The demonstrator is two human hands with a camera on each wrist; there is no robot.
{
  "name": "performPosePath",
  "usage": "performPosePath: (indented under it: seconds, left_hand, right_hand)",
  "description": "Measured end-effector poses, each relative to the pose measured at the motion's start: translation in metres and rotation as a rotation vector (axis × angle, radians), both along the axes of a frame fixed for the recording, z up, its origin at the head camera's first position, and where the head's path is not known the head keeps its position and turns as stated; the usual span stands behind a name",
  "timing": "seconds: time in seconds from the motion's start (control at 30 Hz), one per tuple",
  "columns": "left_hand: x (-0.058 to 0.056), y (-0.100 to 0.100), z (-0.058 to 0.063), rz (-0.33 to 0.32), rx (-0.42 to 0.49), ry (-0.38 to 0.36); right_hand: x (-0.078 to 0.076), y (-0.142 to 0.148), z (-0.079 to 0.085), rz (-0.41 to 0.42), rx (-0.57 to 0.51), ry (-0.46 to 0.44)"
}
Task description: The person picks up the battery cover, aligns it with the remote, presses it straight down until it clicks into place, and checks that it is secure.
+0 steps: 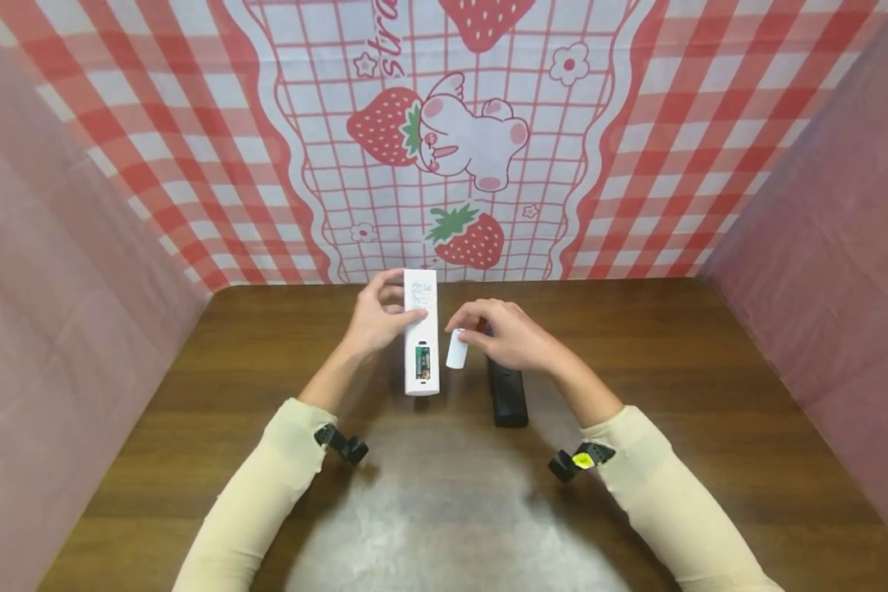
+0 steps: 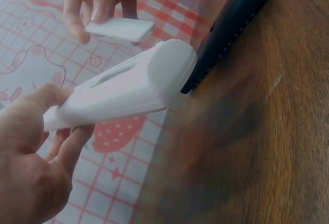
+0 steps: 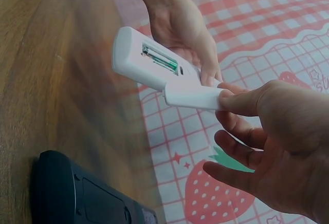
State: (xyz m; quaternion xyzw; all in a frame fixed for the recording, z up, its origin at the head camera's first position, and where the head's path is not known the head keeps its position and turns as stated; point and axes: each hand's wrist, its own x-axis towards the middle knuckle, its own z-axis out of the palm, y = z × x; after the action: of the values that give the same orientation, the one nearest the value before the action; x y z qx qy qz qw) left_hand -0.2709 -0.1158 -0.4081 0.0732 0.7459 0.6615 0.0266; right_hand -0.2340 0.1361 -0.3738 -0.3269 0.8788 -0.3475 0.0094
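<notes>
A white remote control (image 1: 422, 329) is held up in my left hand (image 1: 376, 319), its back facing up and its battery compartment (image 3: 160, 59) uncovered. Green and silver batteries (image 3: 163, 62) show inside the compartment; how many, I cannot tell. My left thumb lies across the back of the remote, with fingers around its far side. Between thumb and finger, my right hand (image 1: 514, 333) pinches a white battery cover (image 1: 455, 349). In the head view the cover is just right of the remote, apart from it.
A black remote control (image 1: 509, 395) lies on the wooden table (image 1: 636, 362), partly under my right hand. Behind the table hangs a red and white strawberry-print cloth (image 1: 444, 214); pink cloth (image 1: 814, 164) closes off the sides. Each wrist wears a small black camera (image 1: 353, 450).
</notes>
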Motion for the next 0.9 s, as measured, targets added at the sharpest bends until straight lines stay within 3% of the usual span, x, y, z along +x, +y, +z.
performPosePath:
  seconds: [0.67, 0.9]
  left_hand:
    - [-0.005, 0.016, 0.006, -0.009, 0.052, -0.005]
    - [-0.003, 0.015, -0.001, -0.006, 0.051, -0.033]
  right_hand:
    - [0.0, -0.005, 0.005, 0.01, -0.033, -0.016]
    - [0.004, -0.009, 0.001, 0.023, -0.034, -0.04]
